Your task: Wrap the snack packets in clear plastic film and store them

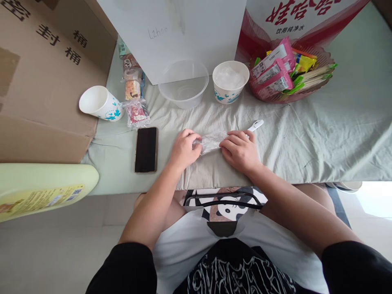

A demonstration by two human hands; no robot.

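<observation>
Wrap [212, 142], clear, crinkled, between left grip [184, 150] and right grip [241, 152]

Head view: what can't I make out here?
In the head view:
Whether the left hand and right hand hold or merely touch the clear wrap: the hands themselves hide the contact.
The rest of the white stick: hidden by the right hand.
Small print on the pink packets: too small to read.
Far end of the yellow-green bottle: cut off by the left edge.
</observation>
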